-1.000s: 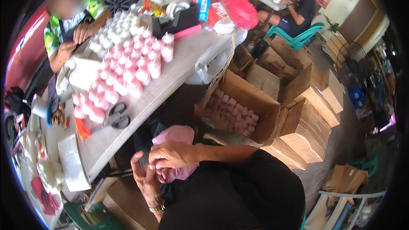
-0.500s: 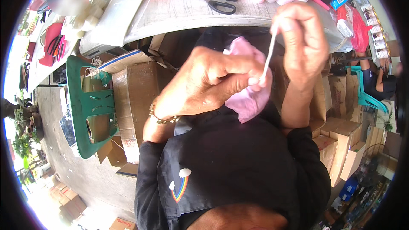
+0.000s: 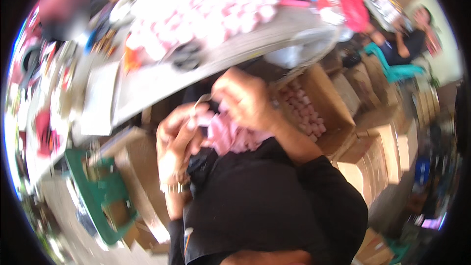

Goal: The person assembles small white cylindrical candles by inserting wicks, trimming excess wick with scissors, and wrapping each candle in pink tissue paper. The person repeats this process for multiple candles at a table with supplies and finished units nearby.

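Close in front of my body, a thin white cord (image 3: 202,98) arcs loosely between my two hands. My left hand (image 3: 177,137), with a gold-coloured watch or bracelet at its wrist, pinches one end beside a bunched piece of pink cloth (image 3: 235,136). My right hand (image 3: 248,99) is closed on the other end, just above the cloth. Motion blurs the fingertips, and the right hand covers part of the cloth. Whether the cord is joined to the cloth I cannot tell.
Many pink bundles (image 3: 211,12) cover the table, near black-handled scissors (image 3: 187,55). An open cardboard box (image 3: 338,127) holds more pink pieces at my right. A green plastic chair (image 3: 98,194) stands left. Another person (image 3: 414,44) sits at the far right.
The cord was taut and nearly straight; now it curves slackly. My hands are closer together, the right one lower and further left. The view has swung, bringing the box of pink pieces into sight.
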The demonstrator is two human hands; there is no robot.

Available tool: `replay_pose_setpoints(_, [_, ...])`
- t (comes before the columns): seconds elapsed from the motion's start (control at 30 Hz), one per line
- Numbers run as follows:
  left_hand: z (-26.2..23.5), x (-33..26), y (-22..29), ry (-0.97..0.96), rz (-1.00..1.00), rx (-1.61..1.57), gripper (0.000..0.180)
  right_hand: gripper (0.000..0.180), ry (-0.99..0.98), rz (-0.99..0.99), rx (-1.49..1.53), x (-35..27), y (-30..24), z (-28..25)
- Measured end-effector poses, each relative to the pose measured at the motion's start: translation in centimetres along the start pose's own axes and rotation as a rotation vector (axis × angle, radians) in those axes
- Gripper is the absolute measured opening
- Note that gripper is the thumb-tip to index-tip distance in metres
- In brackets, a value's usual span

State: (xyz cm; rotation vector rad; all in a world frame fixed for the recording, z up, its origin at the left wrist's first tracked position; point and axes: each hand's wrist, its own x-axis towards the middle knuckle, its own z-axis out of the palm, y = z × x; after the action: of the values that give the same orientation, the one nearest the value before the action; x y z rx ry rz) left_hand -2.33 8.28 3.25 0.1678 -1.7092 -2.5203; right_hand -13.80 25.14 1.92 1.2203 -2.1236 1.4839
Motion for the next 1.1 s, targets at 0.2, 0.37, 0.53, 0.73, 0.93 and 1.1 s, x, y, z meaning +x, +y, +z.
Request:
replay_pose_setpoints(0.2, [-0.5,1.8,-4.0,0.032,-0.063,-0.098,0.029,0.013,-0.155,-0.072,-0.267,-3.8,1.7,0.1])
replay_pose_setpoints(0.37, [0.5,3.5,-5.3,-0.04,-0.164,-0.322,0.022,0.015,-0.052,-0.093,-0.345,-4.7,2.4,-0.5])
replay_pose_setpoints(0.53, [2.0,6.2,-7.6,-0.175,-0.214,-0.451,0.021,0.02,-0.068,-0.018,-0.343,-5.6,2.6,-1.2])
replay_pose_setpoints(0.73, [2.7,6.1,-9.1,-0.108,-0.061,0.106,0.013,0.018,-0.115,-0.027,-0.434,-5.3,2.0,-2.0])
replay_pose_setpoints(0.93, [1.5,4.5,-7.7,-0.149,0.049,0.41,0.013,0.002,-0.069,0.234,0.02,-4.0,1.3,-2.2])
replay_pose_setpoints(1.1, [1.5,3.7,-7.6,-0.05,-0.108,-0.123,0.015,0.011,-0.007,0.409,0.307,-3.9,1.2,-0.9])
